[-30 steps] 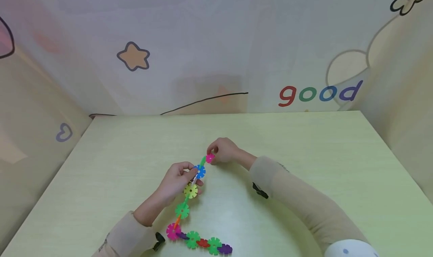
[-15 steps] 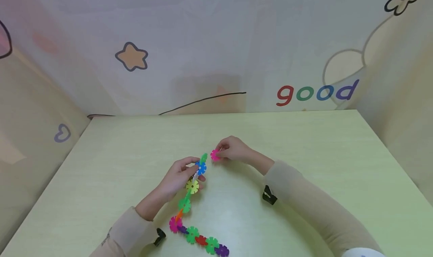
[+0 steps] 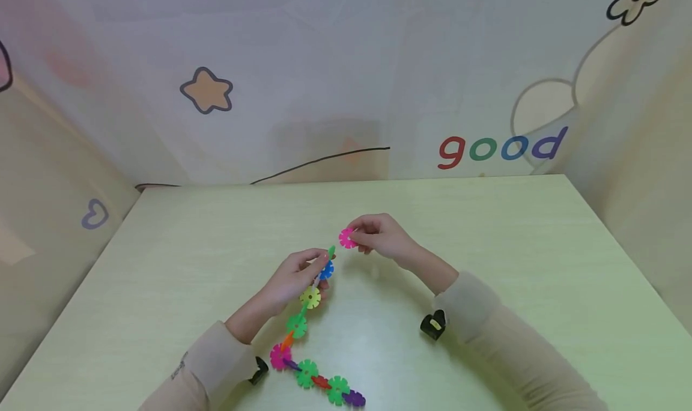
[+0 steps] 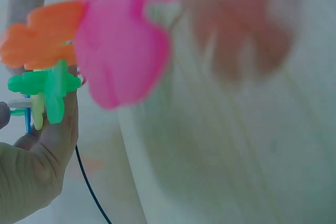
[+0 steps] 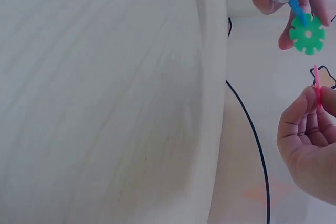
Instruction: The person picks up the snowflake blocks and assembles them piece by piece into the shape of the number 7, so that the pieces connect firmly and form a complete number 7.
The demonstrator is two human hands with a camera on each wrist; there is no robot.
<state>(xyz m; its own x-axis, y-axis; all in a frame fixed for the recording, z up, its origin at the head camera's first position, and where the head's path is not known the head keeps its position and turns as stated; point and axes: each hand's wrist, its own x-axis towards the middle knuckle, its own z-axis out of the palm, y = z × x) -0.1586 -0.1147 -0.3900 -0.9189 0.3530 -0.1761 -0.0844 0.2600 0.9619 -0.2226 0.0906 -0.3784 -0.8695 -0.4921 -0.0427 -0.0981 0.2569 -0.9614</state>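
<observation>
My left hand (image 3: pixel 294 277) pinches a chain of slotted plastic snowflake discs near its upper end, about the blue disc (image 3: pixel 327 271). Above the blue one, a green disc (image 5: pixel 307 34) forms the chain's tip. Between thumb and fingers, my right hand (image 3: pixel 388 237) holds a loose pink snowflake disc (image 3: pixel 346 238), seen edge-on in the right wrist view and apart from the green tip. Below my left hand hang a yellow disc (image 3: pixel 310 297), a green one and an orange one (image 4: pixel 44 32). A second pink disc (image 4: pixel 123 51) looms close in the left wrist view.
From that second pink disc, the chain bends right along the pale tabletop (image 3: pixel 486 267), ending in a purple disc (image 3: pixel 354 398). A printed fabric backdrop (image 3: pixel 303 68) rises behind the table, with fabric at both sides. Black clips (image 3: pixel 433 325) sit at the cuffs.
The loose pink disc, at the chain's green tip a second ago, has moved up and right with my right hand. My left thumb has shifted closer to the green tip.
</observation>
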